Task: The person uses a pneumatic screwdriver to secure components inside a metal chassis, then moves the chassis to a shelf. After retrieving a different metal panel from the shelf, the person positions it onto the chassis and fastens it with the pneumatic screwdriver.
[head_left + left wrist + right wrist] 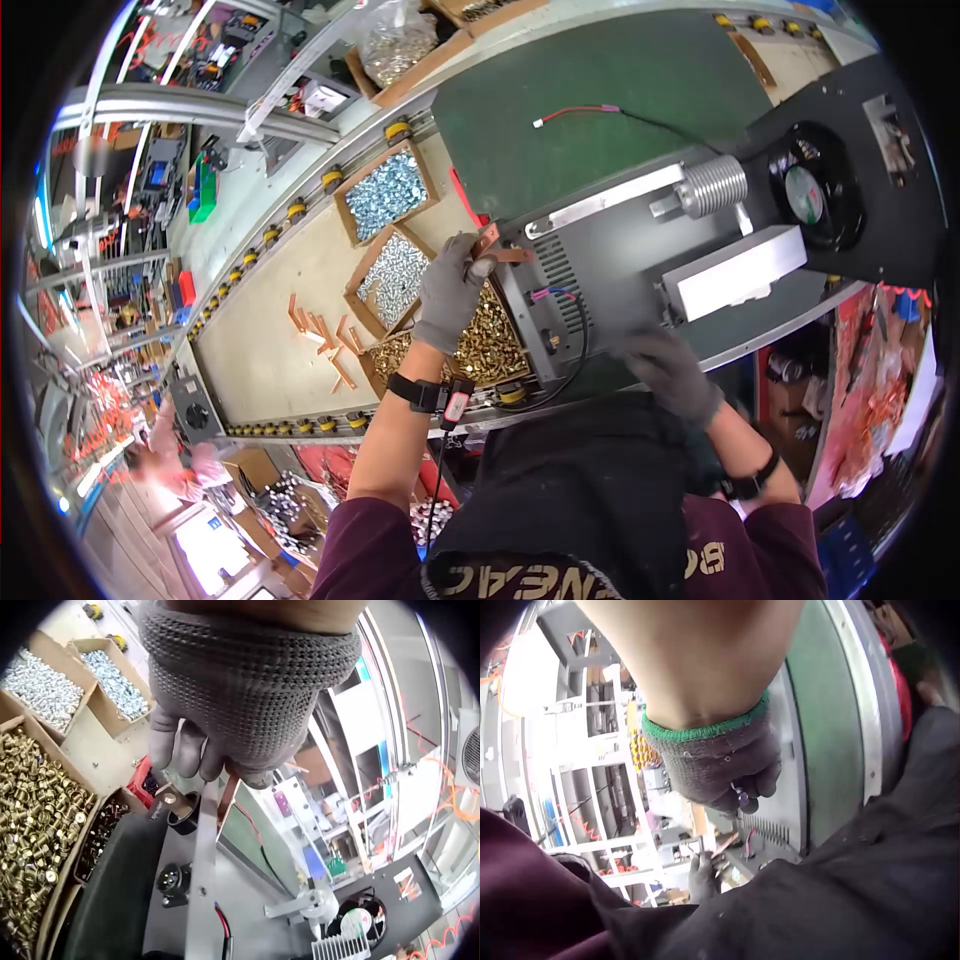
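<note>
My gloved left hand [448, 290] grips a bent copper strip [515, 255] at the near-left end of a dark metal chassis [620, 250]. In the left wrist view, the copper strip [228, 801] stands under the fingertips at the chassis wall, and a flat copper end with a hole [171, 799] shows beside a black round fitting [184, 817]. Over the chassis front edge is my gloved right hand [672, 375], blurred in the head view. In the right wrist view its fingers are curled, with a small shiny piece [741, 796] between them; its kind cannot be made out.
Cartons of brass-coloured bolts [490, 340], small silver screws [392, 275] and bluish fasteners [385, 195] stand left of the chassis. Loose copper strips [322, 335] lie on the bench. The chassis carries a ribbed coil [712, 187], a silver box [735, 272] and a fan [815, 190].
</note>
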A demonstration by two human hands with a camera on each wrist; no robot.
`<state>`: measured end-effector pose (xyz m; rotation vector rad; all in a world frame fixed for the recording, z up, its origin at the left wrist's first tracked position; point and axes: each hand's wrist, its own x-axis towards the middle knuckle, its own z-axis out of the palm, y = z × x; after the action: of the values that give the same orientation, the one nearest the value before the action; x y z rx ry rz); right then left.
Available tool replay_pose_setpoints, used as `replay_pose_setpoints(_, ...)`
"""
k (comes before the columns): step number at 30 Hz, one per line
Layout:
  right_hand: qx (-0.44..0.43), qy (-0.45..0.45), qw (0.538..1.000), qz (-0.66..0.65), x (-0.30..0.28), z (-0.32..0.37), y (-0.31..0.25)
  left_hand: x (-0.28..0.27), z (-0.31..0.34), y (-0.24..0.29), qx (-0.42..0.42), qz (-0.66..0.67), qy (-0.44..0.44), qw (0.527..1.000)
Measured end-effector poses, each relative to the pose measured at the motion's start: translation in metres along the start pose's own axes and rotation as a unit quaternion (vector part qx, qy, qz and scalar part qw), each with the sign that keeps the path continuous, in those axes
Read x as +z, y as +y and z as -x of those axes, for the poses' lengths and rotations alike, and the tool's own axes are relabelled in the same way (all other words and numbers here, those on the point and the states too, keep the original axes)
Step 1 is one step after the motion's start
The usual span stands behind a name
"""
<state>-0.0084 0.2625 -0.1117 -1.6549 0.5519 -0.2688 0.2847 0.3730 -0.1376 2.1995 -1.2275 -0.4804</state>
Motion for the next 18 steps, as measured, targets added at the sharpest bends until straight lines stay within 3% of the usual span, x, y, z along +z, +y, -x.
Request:
replay_pose_setpoints(1, -0.049, 0.005, 0.998, 0.028, 0.014, -0.020, 0.001, -0.001, -0.003, 0.004, 0.002, -0.001, -0.011, 1.000)
replay_pose_setpoints(3, -0.068, 0.082, 0.994, -0.036, 0.039, -0.053, 0.018, 0.001, -0.009, 0.010, 0.034, -0.004, -0.011, 0.999)
replay_pose_setpoints(6, -0.034, 0.134, 0.990, -0.030, 0.048, -0.104, 0.035, 0.010, -0.019, 0.010, 0.066, -0.032, -0.020, 0.997)
replay_pose_setpoints(8, 0.071, 0.150, 0.977, -0.137, 0.054, -0.129, 0.045, 0.015, -0.025, 0.011, 0.078, -0.044, -0.030, 0.996)
replay_pose_setpoints(11, 0.033, 0.181, 0.982, -0.037, 0.062, -0.149, 0.068, 0.019, -0.033, 0.013, 0.095, -0.049, -0.044, 0.993)
replay_pose_setpoints(18, 0.033, 0.134, 0.990, -0.034, 0.037, -0.148, 0.082, 0.044, -0.051, 0.023, 0.089, 0.019, -0.028, 0.995)
